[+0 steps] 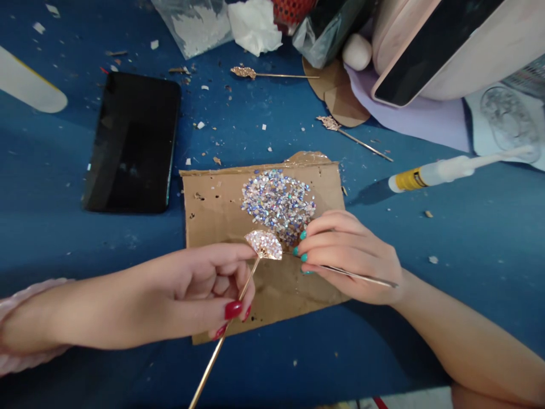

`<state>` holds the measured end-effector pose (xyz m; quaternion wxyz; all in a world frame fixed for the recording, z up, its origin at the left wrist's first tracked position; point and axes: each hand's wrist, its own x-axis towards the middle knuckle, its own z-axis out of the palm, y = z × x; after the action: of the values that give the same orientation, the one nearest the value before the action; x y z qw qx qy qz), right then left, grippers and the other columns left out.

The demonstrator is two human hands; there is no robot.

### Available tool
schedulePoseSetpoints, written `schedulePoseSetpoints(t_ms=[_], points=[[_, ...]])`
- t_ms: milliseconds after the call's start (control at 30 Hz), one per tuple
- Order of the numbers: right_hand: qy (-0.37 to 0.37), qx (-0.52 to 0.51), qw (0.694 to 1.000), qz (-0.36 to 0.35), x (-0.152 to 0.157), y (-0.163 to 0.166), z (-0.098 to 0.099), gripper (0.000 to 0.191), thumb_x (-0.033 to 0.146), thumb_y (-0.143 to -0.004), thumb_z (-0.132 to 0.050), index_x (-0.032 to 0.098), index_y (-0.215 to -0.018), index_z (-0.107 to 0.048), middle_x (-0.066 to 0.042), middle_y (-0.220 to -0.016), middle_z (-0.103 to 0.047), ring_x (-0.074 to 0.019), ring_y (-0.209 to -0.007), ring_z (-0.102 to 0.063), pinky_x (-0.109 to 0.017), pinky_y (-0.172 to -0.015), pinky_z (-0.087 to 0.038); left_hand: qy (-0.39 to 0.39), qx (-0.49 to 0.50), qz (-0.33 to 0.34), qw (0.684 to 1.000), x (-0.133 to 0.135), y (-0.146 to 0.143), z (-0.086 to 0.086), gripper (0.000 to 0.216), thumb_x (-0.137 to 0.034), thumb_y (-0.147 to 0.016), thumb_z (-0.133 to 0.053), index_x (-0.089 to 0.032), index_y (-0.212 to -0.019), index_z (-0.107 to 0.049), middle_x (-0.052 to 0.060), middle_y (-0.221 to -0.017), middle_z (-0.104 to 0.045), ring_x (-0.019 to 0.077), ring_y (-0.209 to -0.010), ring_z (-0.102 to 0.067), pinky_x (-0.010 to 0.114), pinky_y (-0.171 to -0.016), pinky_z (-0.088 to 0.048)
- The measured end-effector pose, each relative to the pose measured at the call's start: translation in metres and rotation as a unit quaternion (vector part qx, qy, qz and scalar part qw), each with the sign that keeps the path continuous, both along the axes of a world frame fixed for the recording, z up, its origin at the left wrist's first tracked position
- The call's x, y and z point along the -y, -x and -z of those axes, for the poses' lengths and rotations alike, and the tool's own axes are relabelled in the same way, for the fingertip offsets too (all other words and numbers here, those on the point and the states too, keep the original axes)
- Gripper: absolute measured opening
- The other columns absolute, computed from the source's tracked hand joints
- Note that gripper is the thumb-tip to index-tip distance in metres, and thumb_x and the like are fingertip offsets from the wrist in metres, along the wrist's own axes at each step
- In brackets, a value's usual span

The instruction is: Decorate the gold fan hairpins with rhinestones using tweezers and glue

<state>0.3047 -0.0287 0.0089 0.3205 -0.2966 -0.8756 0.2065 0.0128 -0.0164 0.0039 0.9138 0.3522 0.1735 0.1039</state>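
My left hand (200, 295) grips a gold hairpin by its thin stem (208, 363), thumb against the metal. The hairpin's fan-shaped head (264, 244) is covered with small sparkling chips, and my index finger touches its edge. Close to that head, on the right, my right hand (351, 255) is closed around slim metal tweezers (357, 276), whose tips lie near the fan. Just beyond the fingers, a heap of shiny blue, white and pinkish chips (276, 199) is spread on a piece of brown cardboard (213, 227).
A black tablet or phone (131, 142) lies at the left. Two more gold hairpins (285, 75) are at the back. A glue bottle (426, 173) with a long nozzle stands at the right. Behind are a plastic bag (200, 28), crumpled tissue (255, 25) and a pink device (443, 51).
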Motion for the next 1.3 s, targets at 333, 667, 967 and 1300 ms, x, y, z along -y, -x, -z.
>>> schedulePoseSetpoints(t_ms=[333,667,967,1300], points=[[0.011,-0.018,1.0,-0.006,-0.0003,0.0008,0.002,0.003,0.011,-0.092,-0.071,0.01,-0.094,-0.069,-0.007,-0.088,-0.077,-0.0182,-0.095,-0.067,-0.035,-0.09,-0.056,0.011,-0.007,0.005,1.0,0.0012,0.001,-0.0006,0.02,-0.029,-0.106,-0.056,-0.035,-0.125,-0.06,-0.002,-0.105,-0.058,0.0068,-0.084,-0.051,0.014,-0.077,-0.051],[0.03,-0.009,1.0,0.002,0.0007,-0.0011,0.0008,0.003,0.013,-0.093,-0.069,0.014,-0.096,-0.068,-0.005,-0.087,-0.076,-0.0184,-0.096,-0.069,-0.036,-0.09,-0.058,0.013,-0.009,0.014,1.0,-0.0004,0.0005,-0.0006,0.018,-0.031,-0.107,-0.056,-0.036,-0.123,-0.06,-0.002,-0.106,-0.058,0.0076,-0.085,-0.051,0.015,-0.077,-0.051],[0.036,-0.01,0.999,0.004,0.0007,0.0006,-0.0003,0.002,0.016,-0.095,-0.068,0.015,-0.096,-0.067,-0.004,-0.087,-0.077,-0.0175,-0.094,-0.068,-0.036,-0.088,-0.059,0.006,-0.025,0.024,0.999,-0.0001,0.0024,-0.0021,0.013,-0.031,-0.106,-0.057,-0.031,-0.119,-0.058,-0.002,-0.105,-0.057,0.0085,-0.084,-0.051,0.016,-0.075,-0.05],[0.039,-0.004,0.999,0.016,0.001,-0.0005,-0.0022,0.005,0.016,-0.092,-0.071,0.014,-0.096,-0.068,-0.004,-0.087,-0.077,-0.018,-0.095,-0.069,-0.035,-0.088,-0.061,0.008,-0.052,0.043,0.998,-0.002,0.0047,-0.0032,0.011,-0.037,-0.105,-0.058,-0.027,-0.111,-0.057,-0.001,-0.106,-0.057,0.0094,-0.085,-0.055,0.019,-0.075,-0.05]])
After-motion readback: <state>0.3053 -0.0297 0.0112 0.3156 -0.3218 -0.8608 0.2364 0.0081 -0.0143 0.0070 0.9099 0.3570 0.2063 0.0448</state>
